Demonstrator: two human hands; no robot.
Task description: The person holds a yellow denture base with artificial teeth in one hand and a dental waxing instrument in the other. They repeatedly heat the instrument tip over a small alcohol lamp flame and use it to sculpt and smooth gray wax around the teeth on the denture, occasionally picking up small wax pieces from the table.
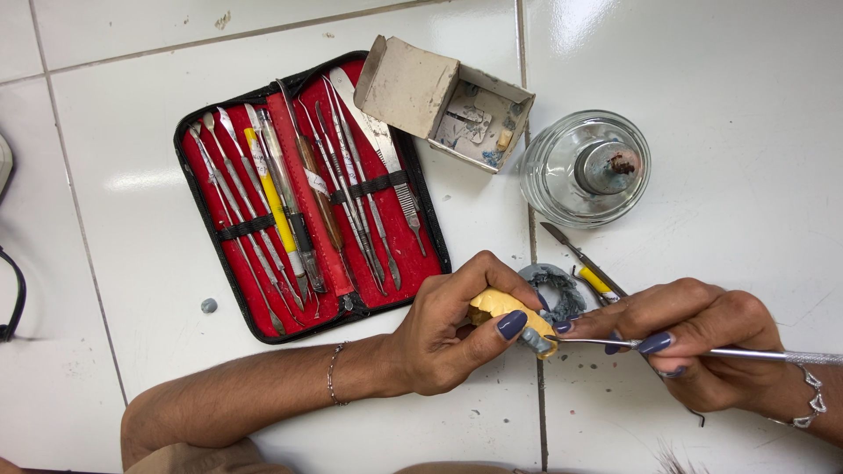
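Observation:
My left hand [457, 329] grips a small yellow plaster model [502, 307] with a grey wax part at its right end. Held like a pen in my right hand [702, 342], a thin metal carving tool [764, 355] points left, and its fine tip touches the grey part of the model. Just behind the model lies a grey ring-shaped lump of wax [555, 285]. A second tool with a yellow band and a blade tip [587, 266] lies on the tiles beside it, partly hidden by my right hand.
An open red-lined instrument case [303, 189] holds several metal tools at the left. A small open cardboard box [443, 101] sits at its top right corner. A glass spirit lamp [587, 171] stands to the right. A small grey blob [208, 305] lies on the white tiles.

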